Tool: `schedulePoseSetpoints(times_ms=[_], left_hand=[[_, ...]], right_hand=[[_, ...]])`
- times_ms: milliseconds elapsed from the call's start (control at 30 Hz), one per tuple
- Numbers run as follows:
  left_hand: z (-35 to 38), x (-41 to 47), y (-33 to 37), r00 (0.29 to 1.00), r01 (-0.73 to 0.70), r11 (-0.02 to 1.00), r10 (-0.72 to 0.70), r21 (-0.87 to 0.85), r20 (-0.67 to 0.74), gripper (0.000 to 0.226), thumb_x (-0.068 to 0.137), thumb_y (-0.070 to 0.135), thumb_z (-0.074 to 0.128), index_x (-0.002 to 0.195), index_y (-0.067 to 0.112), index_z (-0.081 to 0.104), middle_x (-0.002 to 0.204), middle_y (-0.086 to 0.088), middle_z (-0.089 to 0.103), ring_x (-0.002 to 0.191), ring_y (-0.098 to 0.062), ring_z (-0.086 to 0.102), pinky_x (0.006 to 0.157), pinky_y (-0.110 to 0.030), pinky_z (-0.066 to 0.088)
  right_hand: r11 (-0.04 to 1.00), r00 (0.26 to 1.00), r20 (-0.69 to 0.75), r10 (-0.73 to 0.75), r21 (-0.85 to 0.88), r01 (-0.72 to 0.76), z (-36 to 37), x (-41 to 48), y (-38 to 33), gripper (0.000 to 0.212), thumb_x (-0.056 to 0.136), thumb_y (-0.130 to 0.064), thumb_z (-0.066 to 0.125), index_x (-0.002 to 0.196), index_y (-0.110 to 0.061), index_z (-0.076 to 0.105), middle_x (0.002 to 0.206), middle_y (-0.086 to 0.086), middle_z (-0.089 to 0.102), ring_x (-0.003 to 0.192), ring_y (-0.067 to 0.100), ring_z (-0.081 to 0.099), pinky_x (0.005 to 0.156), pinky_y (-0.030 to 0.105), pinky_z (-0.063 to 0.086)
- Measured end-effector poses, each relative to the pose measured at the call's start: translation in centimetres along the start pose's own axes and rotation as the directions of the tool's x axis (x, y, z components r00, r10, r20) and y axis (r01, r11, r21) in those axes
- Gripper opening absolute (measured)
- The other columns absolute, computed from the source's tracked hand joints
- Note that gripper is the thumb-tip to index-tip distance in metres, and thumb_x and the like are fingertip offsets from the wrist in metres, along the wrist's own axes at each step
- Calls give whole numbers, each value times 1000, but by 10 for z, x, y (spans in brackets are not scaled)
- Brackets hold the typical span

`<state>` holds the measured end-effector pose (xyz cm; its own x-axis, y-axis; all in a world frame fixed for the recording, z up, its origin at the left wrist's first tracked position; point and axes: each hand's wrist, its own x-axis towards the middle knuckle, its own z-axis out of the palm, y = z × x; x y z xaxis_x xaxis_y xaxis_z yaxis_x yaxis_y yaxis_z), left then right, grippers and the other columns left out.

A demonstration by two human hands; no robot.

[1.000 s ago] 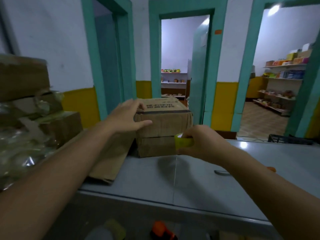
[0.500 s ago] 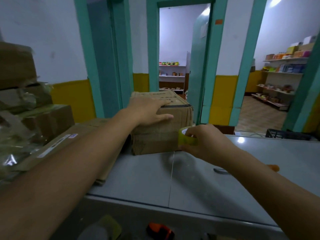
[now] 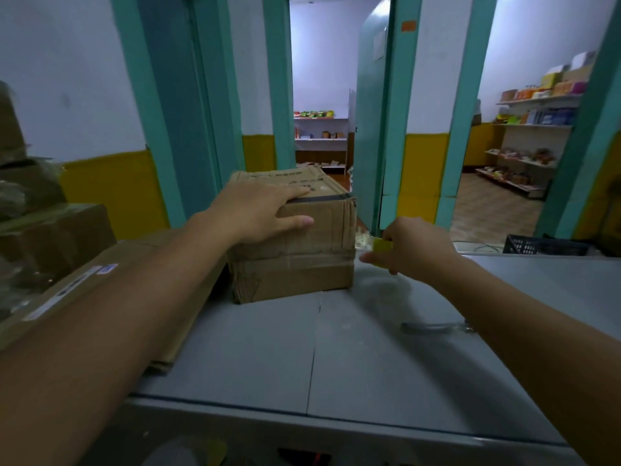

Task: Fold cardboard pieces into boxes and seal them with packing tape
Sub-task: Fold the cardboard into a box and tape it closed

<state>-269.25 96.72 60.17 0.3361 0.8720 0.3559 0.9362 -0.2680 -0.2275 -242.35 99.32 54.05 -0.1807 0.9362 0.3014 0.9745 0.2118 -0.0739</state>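
Okay, grey table [image 3: 255, 348] carries flattened cardboard [image 3: 77, 284] at left, beside a closed cardboard box [image 3: 302, 264] mid-table. Left hand [image 3: 258, 210] lies flat on the box top, fingers straight, thumb on the front face, gripping nothing. Right hand [image 3: 416, 247] is just beside the box's right edge, fingers curled round a yellow tape roll [image 3: 381, 245].

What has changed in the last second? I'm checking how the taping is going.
The right hand, gripping the small yellow roll of packing tape, moved rightward from the brown cardboard box's front face to just past its right front corner. The left hand slid further across the box's top. The box itself stayed put on the grey table.
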Motion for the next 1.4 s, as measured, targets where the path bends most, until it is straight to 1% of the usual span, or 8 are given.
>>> schedulePoseSetpoints(times_ms=[233,433,600,767,967,1067,1200,1400], left_hand=[[0,1,-1,1000,-20,1000,20,24,14,75,93,84,33,160,51,27,165,7,41,141,-26,48,98,-46,46],[9,7,-13,996,-82,996,81,36,25,101,73,94,55,159,55,21,164,12,40,140,-23,47,98,-45,48],[-1,13,-11,968,-232,961,243,-152,58,94,80,71,73,158,59,22,165,18,34,140,-16,42,105,-41,42],[-22,33,20,921,-375,926,378,-46,91,97,86,30,84,164,40,27,171,9,22,157,-20,17,128,-49,5],[-14,23,97,964,-245,952,260,-185,59,96,87,82,54,164,36,20,168,4,31,151,-22,33,121,-53,34],[9,17,110,981,-166,971,146,-169,-125,76,98,73,44,163,37,27,161,3,40,148,-25,36,120,-59,28],[14,16,102,978,-189,945,156,-267,-140,63,102,59,50,161,40,33,152,6,47,142,-22,40,117,-57,28],[13,18,103,972,-209,936,167,-283,-167,62,100,54,57,158,37,40,142,5,54,132,-21,47,110,-54,40]], right_hand=[[997,998,-24,-66,-45,65,-6,21,2,57,78,-73,70,87,-17,63,76,-1,61,68,13,57,55,23,43],[959,957,-72,-279,-65,275,-14,29,8,49,73,-72,70,94,-29,61,86,-5,62,93,18,47,73,29,32],[944,927,-188,-325,-126,306,-26,-26,8,49,75,-75,67,90,-28,67,73,-12,54,82,16,50,66,30,31],[966,964,-152,-219,-171,193,-33,-81,0,58,79,-81,57,102,-27,63,83,-5,61,71,14,56,63,28,40],[983,974,-137,-183,-12,183,-26,-88,8,54,83,-73,60,109,-26,61,108,0,71,83,13,47,80,29,29],[972,975,-72,-212,82,218,-33,-92,14,56,88,-63,66,129,-25,60,121,-2,67,96,12,46,80,26,33],[954,956,78,-282,129,271,-41,-95,26,50,94,-38,72,140,-27,55,129,-3,60,104,14,45,82,26,36],[968,968,-22,-251,3,251,-30,-79,30,30,94,-39,70,122,-27,66,111,-2,68,95,17,62,76,28,52]])
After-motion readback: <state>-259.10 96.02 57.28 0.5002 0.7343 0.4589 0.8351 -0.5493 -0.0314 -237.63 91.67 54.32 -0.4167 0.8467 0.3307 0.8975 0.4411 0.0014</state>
